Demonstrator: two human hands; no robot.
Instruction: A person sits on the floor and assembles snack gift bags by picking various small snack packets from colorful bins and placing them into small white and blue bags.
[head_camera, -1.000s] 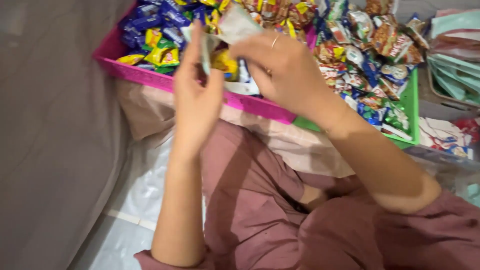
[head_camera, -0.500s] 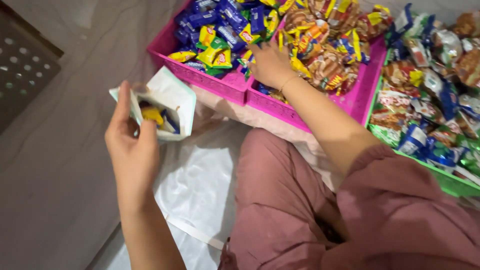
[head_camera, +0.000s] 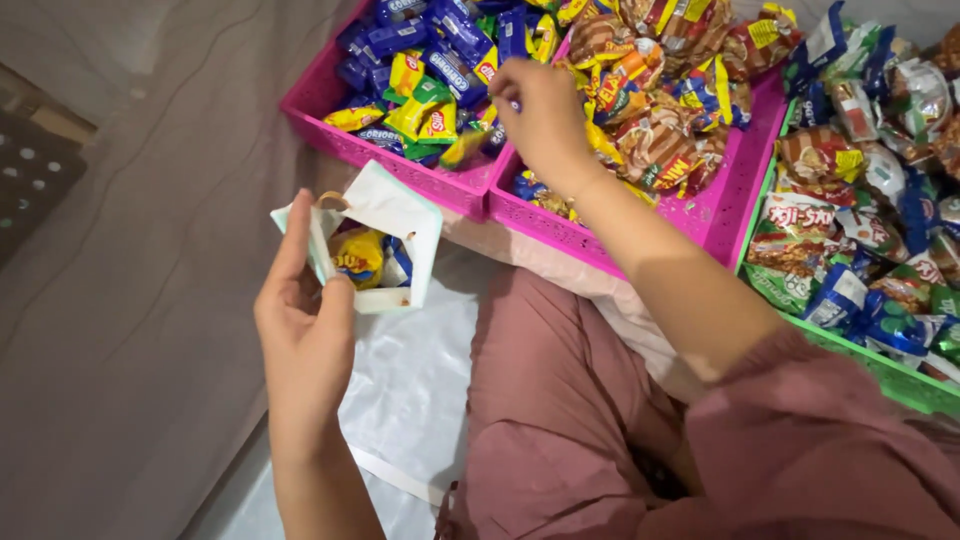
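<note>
The right hand (head_camera: 545, 120) has reached deeper into the pink tray (head_camera: 700, 215), among the wrapped snacks (head_camera: 655, 150)

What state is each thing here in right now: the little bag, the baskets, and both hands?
small white paper bag: held open, a yellow snack packet and a blue one inside
left hand: gripping the bag's edge
right hand: fingers closed, reaching into the snacks
left pink basket: heaped with blue and yellow packets
right pink basket: partly full of brown and orange packets
green basket: full of mixed packets
</note>
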